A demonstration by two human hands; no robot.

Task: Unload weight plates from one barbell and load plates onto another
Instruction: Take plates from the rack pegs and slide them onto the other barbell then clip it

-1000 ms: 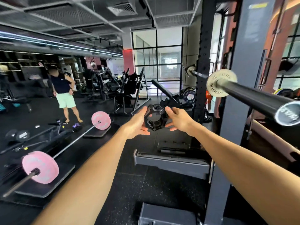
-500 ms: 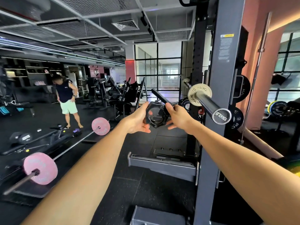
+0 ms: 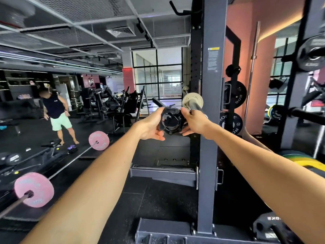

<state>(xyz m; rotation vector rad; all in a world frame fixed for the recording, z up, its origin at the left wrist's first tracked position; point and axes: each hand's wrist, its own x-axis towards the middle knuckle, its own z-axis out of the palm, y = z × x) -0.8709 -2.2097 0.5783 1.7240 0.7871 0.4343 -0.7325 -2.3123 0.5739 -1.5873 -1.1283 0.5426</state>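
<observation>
With your left hand and right hand gripping the black barbell collar from 9 and 3 o'clock just short of the racked barbell sleeve, you are probably fitting it, so align its bore and slide on toward the small gray plate at 1 o'clock.

Sm. grey plate on racked bar; pink plates on floor.

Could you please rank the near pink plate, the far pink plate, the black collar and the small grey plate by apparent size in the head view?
1. Near pink plate, nearness inflates it.
2. Black collar, far pink plate and small grey plate: too alike to rank.
</observation>
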